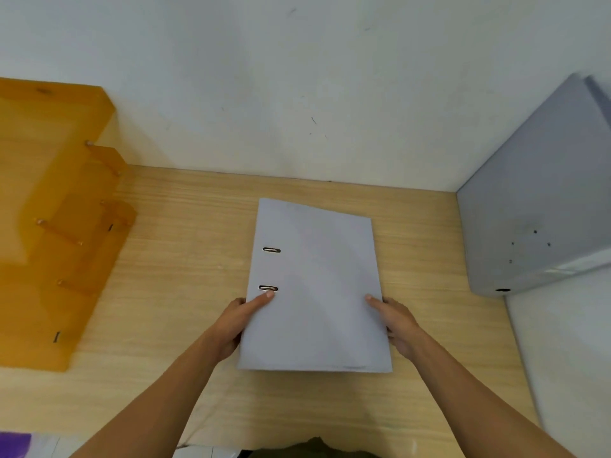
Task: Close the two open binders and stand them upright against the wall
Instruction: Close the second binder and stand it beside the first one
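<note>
A closed pale grey binder [317,285] lies flat on the wooden desk [185,246], its spine side to the left with two slot holes showing. My left hand [236,325] grips its left edge near the front, thumb on the cover. At the right edge my right hand [396,325] holds it the same way. A second grey binder [535,206] stands open at the far right, one cover propped up against the wall and the other cover [568,352] lying flat on the desk.
An orange translucent file rack [56,219] occupies the desk's left side against the white wall [297,87]. A purple item [13,444] and white papers [205,452] sit at the front edge.
</note>
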